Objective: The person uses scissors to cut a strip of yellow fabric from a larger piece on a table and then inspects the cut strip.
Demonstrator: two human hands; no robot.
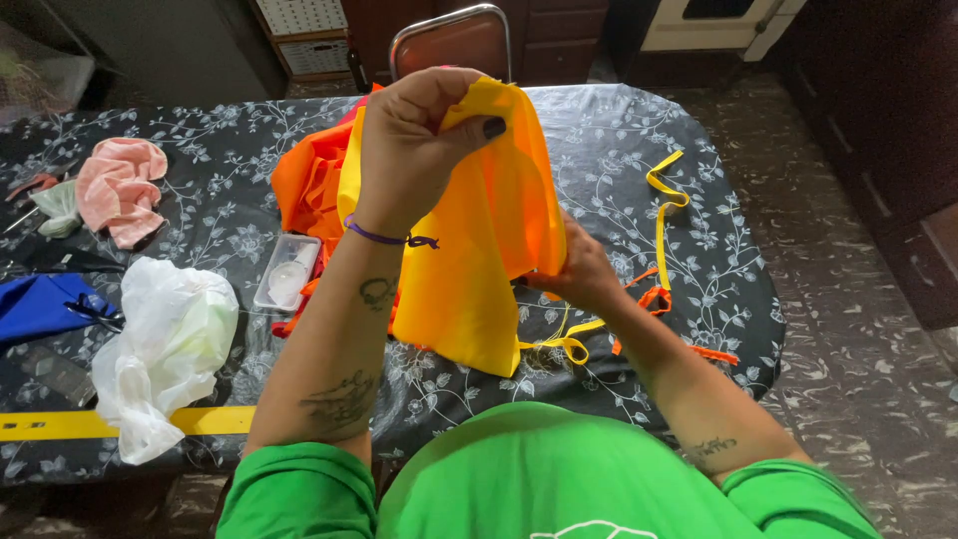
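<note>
I see the left hand [414, 140] pinching the yellow cloth [479, 269] at its top edge, right hand [579, 274] gripping lower down; limp, light, best held by hems.

At the frame's left lie a crumpled white plastic bag [160, 349], a pink crumpled cloth [122, 188], and a clear rectangular plastic box [286, 270]; a flat yellow ruler [60, 424] lies lower left.

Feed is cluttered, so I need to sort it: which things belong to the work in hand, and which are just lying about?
In hand: yellow fabric piece, pinched by left hand and right hand; orange fabric; yellow strap.

Lying about: pink cloth; white plastic bag; clear plastic box; blue cloth; yellow ruler.
</note>
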